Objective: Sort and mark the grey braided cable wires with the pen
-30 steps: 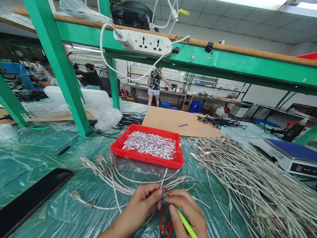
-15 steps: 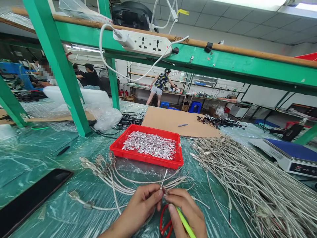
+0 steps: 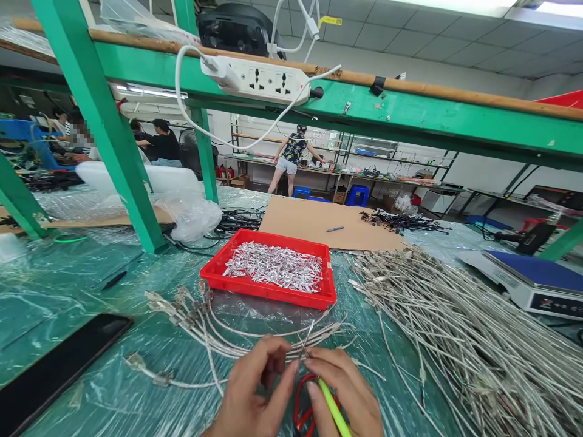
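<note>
My right hand (image 3: pixel 342 388) is closed around a slim tool with a yellow-green handle (image 3: pixel 334 408); its thin metal tip points up and away. A small silvery strip (image 3: pixel 311 331) sticks up by the right fingertips; whether they pinch it too is hard to see. My left hand (image 3: pixel 257 385) is beside it, thumb and forefinger apart, with nothing visible between them. Under my hands lies a red loop (image 3: pixel 303 409), partly hidden. Just beyond are braided cables with connectors (image 3: pixel 195 318), and farther back a red tray (image 3: pixel 268 293) full of small silvery pieces (image 3: pixel 273 265).
A large cable pile (image 3: pixel 455 321) covers the right side, by a scale (image 3: pixel 532 273). At left lie a phone (image 3: pixel 64 370) and a dark pen-like object (image 3: pixel 113 280). Cardboard (image 3: pixel 305 218) lies behind the tray. A green frame (image 3: pixel 107 145) carries a power strip (image 3: pixel 264 79). People (image 3: pixel 291 152) work behind.
My left thumb and forefinger have parted and let go of the silvery strip, which now leans by the right fingertips. The view has shifted slightly.
</note>
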Demonstrator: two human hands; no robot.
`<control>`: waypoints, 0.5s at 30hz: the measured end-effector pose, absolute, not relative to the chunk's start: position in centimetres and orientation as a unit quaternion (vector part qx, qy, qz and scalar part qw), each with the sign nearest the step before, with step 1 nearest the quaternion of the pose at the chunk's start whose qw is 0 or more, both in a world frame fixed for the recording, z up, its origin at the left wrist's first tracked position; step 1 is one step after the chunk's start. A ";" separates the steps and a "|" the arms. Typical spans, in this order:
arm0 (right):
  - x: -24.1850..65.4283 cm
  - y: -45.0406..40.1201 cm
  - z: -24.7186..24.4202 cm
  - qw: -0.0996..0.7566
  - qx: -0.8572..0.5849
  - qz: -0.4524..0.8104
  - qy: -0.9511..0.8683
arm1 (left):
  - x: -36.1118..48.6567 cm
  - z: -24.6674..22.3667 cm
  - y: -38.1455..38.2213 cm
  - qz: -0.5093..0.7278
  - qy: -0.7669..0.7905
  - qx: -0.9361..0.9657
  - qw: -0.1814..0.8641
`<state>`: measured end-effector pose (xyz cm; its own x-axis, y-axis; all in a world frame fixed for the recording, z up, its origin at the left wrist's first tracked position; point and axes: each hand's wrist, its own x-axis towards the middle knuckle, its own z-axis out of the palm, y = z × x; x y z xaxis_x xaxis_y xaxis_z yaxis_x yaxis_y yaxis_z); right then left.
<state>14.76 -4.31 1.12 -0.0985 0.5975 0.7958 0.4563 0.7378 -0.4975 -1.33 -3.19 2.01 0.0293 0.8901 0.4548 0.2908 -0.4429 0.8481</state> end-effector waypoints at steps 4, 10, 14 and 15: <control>14.6 -4.3 1.8 0.572 -0.341 0.045 -0.745 | -1.1 2.4 -3.4 0.522 0.442 0.659 0.314; 14.9 -4.3 3.1 0.544 -0.311 0.041 -0.779 | -1.1 3.0 -3.0 0.530 0.434 0.660 0.310; 15.2 -4.5 3.2 0.534 -0.306 0.051 -0.787 | -1.2 3.1 -3.0 0.517 0.447 0.659 0.315; 15.3 -4.5 3.1 0.535 -0.306 0.050 -0.786 | -1.2 3.1 -3.0 0.514 0.451 0.655 0.320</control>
<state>15.30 -4.49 3.15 -0.2415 0.5343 0.8100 0.4272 0.8080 -0.4057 -1.20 -3.04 3.05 0.0635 0.9208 0.3848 0.2621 -0.3875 0.8838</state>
